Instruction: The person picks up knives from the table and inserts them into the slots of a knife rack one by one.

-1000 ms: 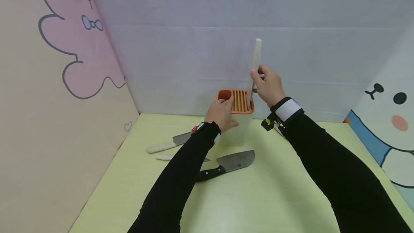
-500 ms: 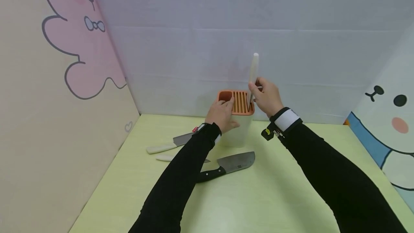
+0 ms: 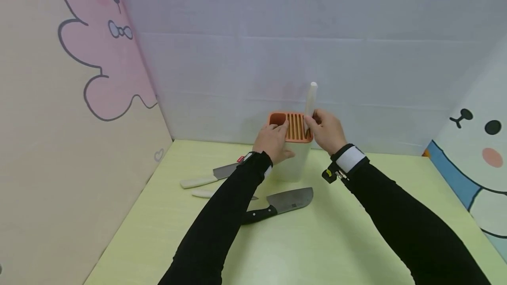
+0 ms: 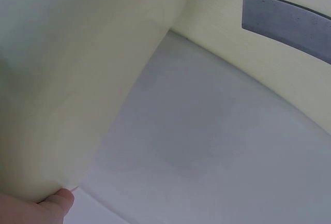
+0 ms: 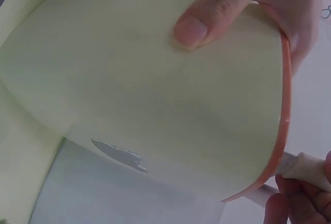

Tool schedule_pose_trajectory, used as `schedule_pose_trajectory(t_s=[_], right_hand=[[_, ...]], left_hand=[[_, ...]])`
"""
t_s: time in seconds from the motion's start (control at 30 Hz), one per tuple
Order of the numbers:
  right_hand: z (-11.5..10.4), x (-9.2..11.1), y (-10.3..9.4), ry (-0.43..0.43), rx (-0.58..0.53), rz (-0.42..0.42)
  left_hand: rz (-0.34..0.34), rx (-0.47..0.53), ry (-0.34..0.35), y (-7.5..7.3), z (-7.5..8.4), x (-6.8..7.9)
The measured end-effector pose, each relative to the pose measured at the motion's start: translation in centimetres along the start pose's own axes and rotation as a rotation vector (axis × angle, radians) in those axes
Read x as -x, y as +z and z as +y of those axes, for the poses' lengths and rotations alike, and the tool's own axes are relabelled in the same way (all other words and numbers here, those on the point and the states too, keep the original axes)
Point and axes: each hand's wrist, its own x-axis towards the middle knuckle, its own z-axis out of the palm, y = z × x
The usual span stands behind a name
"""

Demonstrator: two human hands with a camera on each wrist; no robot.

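Note:
My left hand [image 3: 273, 143] grips the knife block [image 3: 291, 162], a pale holder with an orange slotted top. Its thumb [image 5: 191, 30] lies on the block's side while the fingers reach over the orange rim [image 5: 285, 94]. With my right hand [image 3: 328, 131] I pinch a white-handled knife [image 3: 310, 98] near the base of its handle. The knife stands nearly upright, its blade partly down in the rightmost slot, the lower part hidden inside. A black-handled cleaver [image 3: 291, 200] lies in front of the block.
Left of the block lie a white-handled knife [image 3: 200, 181] with a broad blade and a smaller white-handled knife [image 3: 203, 193], both partly covered by my left sleeve. A pale wall [image 3: 222, 69] rises close behind the block; a side wall [image 3: 119, 157] borders the left.
My right hand has moved down with the knife, and its blade has sunk deeper into the slot. The left hand keeps its hold on the block.

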Motion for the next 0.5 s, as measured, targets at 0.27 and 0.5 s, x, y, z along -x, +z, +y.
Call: schedule_pose_trajectory(t_s=[0.27, 0.5], right_hand=[[0.8, 0.4, 0.6, -0.014, 0.082, -0.009], [1.0, 0.6, 1.1, -0.027, 0.118, 0.007]], left_hand=[[-0.005, 0.008, -0.004, 0.0, 0.1, 0.0], [-0.009, 0.023, -0.008, -0.1, 0.1, 0.0]])
